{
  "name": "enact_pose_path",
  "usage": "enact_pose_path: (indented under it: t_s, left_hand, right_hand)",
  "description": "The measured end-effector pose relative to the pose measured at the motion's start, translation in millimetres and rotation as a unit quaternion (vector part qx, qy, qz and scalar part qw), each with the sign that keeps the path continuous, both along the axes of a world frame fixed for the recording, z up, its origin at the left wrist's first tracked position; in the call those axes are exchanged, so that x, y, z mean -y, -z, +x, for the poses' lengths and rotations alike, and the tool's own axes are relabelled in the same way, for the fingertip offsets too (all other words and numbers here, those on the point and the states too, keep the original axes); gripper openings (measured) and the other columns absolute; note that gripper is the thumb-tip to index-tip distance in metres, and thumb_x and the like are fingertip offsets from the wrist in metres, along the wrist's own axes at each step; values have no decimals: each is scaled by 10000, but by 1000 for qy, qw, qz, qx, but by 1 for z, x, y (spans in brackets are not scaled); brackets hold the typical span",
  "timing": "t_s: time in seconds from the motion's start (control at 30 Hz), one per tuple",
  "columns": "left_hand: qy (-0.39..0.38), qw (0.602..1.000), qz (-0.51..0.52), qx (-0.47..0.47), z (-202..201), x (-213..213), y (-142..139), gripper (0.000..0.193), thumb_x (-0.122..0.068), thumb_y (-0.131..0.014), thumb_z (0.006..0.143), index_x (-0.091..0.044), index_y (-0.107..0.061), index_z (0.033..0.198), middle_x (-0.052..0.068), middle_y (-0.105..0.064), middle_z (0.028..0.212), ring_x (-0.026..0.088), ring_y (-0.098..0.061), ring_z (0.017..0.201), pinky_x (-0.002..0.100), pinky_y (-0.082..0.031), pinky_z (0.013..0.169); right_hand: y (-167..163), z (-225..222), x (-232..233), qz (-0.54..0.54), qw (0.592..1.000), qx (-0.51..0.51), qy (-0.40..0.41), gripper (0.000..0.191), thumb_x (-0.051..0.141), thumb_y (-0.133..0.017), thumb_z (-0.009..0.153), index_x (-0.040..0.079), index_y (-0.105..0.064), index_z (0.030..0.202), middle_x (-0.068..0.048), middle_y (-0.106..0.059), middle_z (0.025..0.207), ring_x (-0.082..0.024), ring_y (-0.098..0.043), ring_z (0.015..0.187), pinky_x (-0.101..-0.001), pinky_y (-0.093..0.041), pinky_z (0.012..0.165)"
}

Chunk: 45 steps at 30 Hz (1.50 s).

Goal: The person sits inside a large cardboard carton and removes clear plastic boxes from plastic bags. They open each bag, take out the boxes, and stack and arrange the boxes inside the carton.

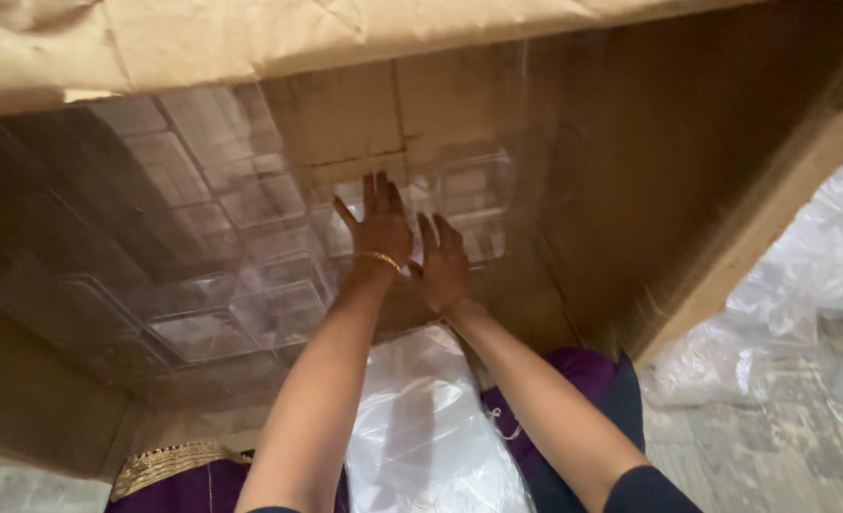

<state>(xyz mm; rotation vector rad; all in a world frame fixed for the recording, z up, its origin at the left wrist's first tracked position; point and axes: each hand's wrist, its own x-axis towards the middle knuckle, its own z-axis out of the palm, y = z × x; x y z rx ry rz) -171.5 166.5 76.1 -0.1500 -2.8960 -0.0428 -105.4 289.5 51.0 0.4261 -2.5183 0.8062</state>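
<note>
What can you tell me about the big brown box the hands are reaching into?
The cardboard box is large, brown and lies on its side, its open mouth facing the person. Its walls look like plain corrugated board, with a creased flap across the top. Stacks of clear plastic containers fill its left and back. Both hands, left hand and right hand, reach deep inside with fingers spread, against the clear containers at the back. Beside it lies crumpled clear plastic sheeting.

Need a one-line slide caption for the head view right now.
Left hand and right hand reach deep into a large cardboard box, pressing on stacked clear plastic trays.
</note>
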Motion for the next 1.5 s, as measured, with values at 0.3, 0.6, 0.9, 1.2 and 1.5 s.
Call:
enact_pose_path:
  t_s: [0.3, 0.6, 0.9, 1.2, 1.5]
  left_hand:
    - [46, 993, 41, -101, 19, 3, -17, 692, -150, -639, 832, 20, -437, 1472, 157, -312, 1625, 299, -229, 1537, 810, -91, 1120]
    - [111, 963, 184, -163, 96, 15, -60, 670, 14, -630, 781, 22, -509, 1440, 159, -425, 1520, 342, -392, 1443, 579, -285, 1207]
    - [171, 869, 444, -135, 212, -12, -77, 995, -264, -905, 745, 41, -314, 1485, 272, -318, 1480, 447, -361, 1389, 516, -362, 1158]
    - [175, 845, 504, -42, 290, 7, -75, 1082, -273, -921, 721, -36, -270, 1552, 205, -259, 1562, 368, -386, 1440, 409, -523, 1063]
    - [192, 850, 490, -8, 338, 22, -76, 1206, -289, -915, 708, -7, -156, 1603, 248, -238, 1612, 392, -315, 1487, 436, -506, 1075]
  right_hand:
    - [7, -25, -12, 45, 999, -4, 21, 534, 122, -772, 821, 127, -627, 1336, -157, -631, 1176, -372, -602, 1101, -518, -485, 949]
    - [-12, 82, -112, -435, 887, 153, 32, 349, 14, -630, 969, 121, -654, 1300, -30, -718, 1139, -111, -675, 951, -227, -576, 810]
    - [-7, 106, -166, -814, 541, 180, -108, 357, 29, -525, 1042, 90, -562, 1392, -138, -668, 1357, -180, -712, 1023, -230, -572, 747]
    - [-3, 132, -136, -786, 480, 274, -277, 261, 71, -558, 1106, 77, -596, 1364, -195, -672, 1324, -181, -695, 939, -206, -538, 612]
    - [-22, 192, -99, -637, 625, 395, -219, 367, 272, -569, 1095, 82, -536, 1407, -127, -646, 1297, -198, -647, 1034, -347, -541, 854]
